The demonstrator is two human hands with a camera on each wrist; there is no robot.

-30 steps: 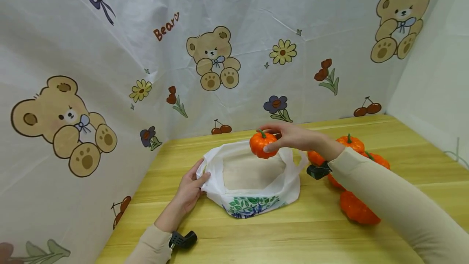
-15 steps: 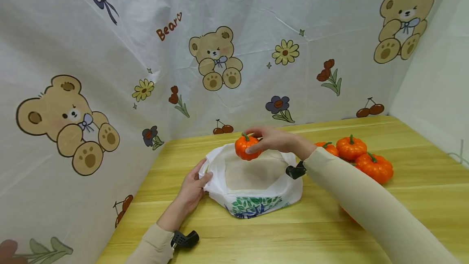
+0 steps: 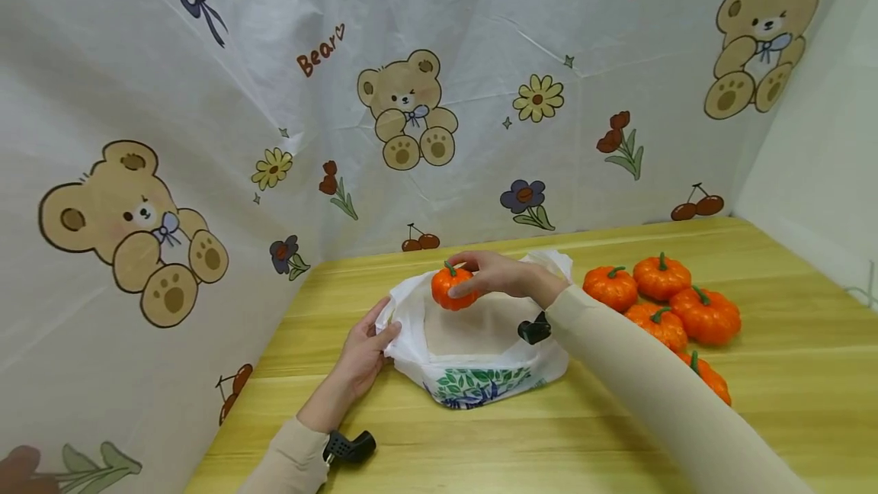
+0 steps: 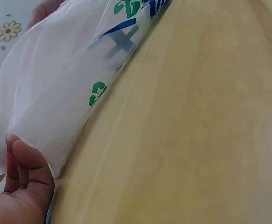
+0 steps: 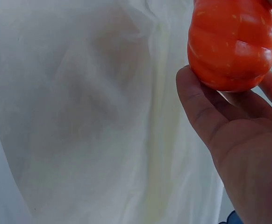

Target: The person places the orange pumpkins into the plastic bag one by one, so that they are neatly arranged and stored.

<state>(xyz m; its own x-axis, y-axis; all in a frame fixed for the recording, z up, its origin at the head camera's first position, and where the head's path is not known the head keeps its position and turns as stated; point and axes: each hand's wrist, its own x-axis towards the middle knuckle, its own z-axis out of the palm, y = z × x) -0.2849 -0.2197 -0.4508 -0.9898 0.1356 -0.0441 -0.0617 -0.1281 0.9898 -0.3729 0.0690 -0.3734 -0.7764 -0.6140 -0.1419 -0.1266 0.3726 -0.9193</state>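
My right hand grips a small orange pumpkin with a green stem, over the mouth of a white plastic bag. In the right wrist view the fingers curl round the glossy pumpkin, with the bag's pale inside below it. At the bag's left edge, my left hand pinches the rim and keeps it spread. The left wrist view shows the thumb and fingers of that hand on the thin plastic. Green leaves are printed on the bag's front.
Several more pumpkins cluster on the wooden table, right of the bag and partly behind the right sleeve. A white cloth printed with bears and flowers hangs behind and to the left. A plain white wall stands at the right.
My right hand has carried the pumpkin leftward and slightly down over the bag's opening. More of the pumpkins on the right show now. The left hand keeps its hold on the rim.
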